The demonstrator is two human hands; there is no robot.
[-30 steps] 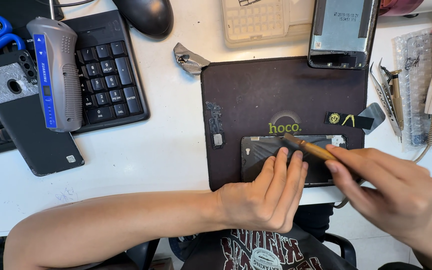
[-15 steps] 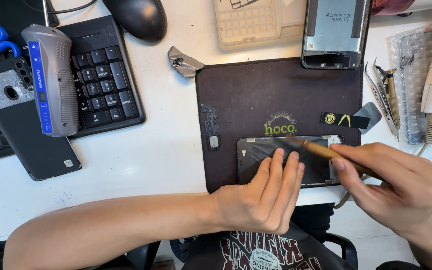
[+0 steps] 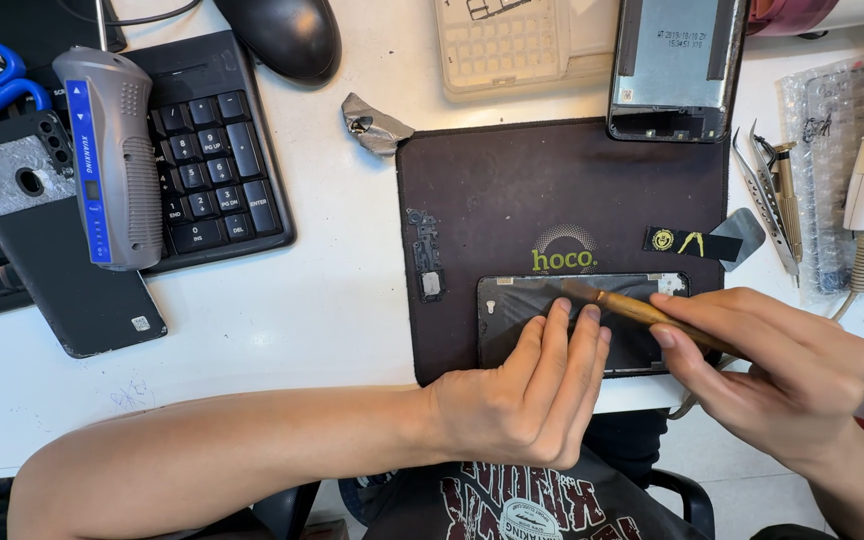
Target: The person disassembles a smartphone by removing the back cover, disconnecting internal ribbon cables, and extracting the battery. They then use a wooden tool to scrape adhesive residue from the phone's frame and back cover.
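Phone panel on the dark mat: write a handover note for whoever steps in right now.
Left hand: fingertips press flat on the phone panel, pinning it to the dark mat.
Right hand: grips a brass-coloured tool, tip laid on the panel's upper part.
Nearby: a small loose part on the mat's left edge, a phone frame at its top, tweezers to the right.
Done: panel lies bare on the mat.
Left: the tool is on the panel; how far the work has got cannot be told.

bright, even light | soft faint shadows | mild glare on white desk (image 3: 332, 300) | sharp, no blur
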